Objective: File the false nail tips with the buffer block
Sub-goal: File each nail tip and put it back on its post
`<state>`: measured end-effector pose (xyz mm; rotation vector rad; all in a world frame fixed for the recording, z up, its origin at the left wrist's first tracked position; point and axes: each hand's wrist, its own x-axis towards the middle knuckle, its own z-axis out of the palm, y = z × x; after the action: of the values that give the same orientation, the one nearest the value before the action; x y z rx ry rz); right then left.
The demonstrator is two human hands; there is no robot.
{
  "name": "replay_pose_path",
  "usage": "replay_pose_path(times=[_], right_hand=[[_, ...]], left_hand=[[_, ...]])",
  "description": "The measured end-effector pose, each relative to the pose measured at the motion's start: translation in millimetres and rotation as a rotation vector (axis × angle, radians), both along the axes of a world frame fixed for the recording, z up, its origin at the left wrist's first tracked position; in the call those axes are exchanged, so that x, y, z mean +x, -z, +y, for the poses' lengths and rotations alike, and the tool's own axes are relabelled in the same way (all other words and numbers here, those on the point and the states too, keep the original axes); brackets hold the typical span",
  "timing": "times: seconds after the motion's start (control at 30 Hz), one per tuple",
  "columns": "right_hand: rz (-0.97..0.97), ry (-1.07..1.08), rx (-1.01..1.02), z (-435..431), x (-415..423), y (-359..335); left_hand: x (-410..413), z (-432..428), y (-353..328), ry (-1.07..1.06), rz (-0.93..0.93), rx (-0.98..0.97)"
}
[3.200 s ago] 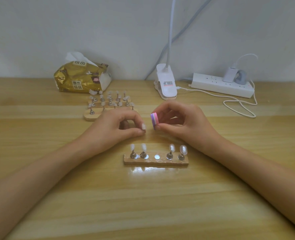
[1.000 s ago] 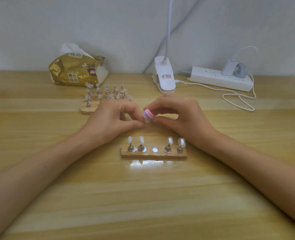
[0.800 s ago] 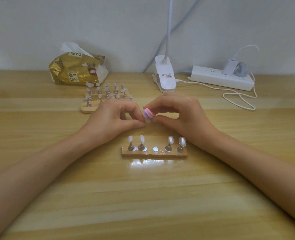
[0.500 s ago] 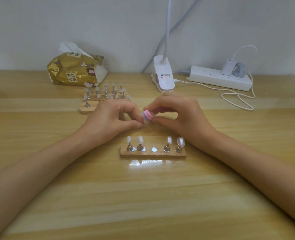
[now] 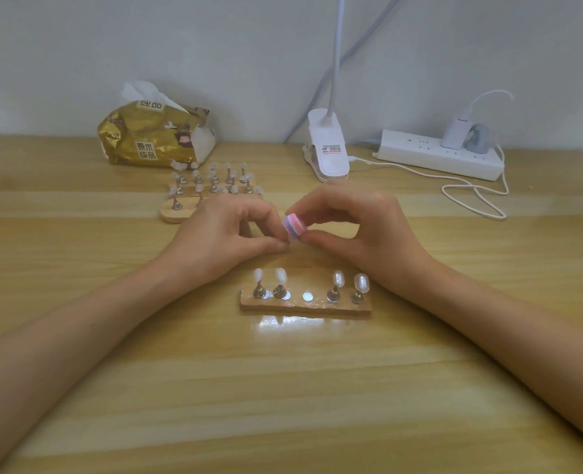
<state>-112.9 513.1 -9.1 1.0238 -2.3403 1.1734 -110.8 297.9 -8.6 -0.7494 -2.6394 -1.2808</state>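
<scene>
"原木纯品" on gold tissue pack (image 5: 153, 138)

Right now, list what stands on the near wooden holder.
Four false nail tips on metal pegs, two either side of one bare metal disc. Fingers of the left hand hide whatever they pinch.

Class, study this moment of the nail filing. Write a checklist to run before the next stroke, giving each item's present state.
1. Buffer block gripped in the right hand: ok.
2. Nail tip pinched in the left hand, against the block: cannot tell, the fingers hide it.
3. Middle spot on the near holder free for the tip's return: ok.
4. Four other tips upright on that holder: ok.
5. Charger cable clear of both hands: ok.
</scene>
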Motion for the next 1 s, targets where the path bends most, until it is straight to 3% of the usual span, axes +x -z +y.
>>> replay_pose_path(times=[0.7,0.83,1.0], right_hand=[[-0.076,-0.033,-0.061,1.2,3.1,-0.9],[-0.142,-0.012,0.002,1.0,1.1,-1.4],[-0.098,-0.018,-0.052,-0.4,4.0,-3.0]], left_hand=[[-2.1,-0.8,1.8,0.001,0.006,-0.002],[-2.7,-0.6,2.3,0.001,0.006,-0.004],[-3.0,-1.0,2.0,-0.004,0.011,-0.011]])
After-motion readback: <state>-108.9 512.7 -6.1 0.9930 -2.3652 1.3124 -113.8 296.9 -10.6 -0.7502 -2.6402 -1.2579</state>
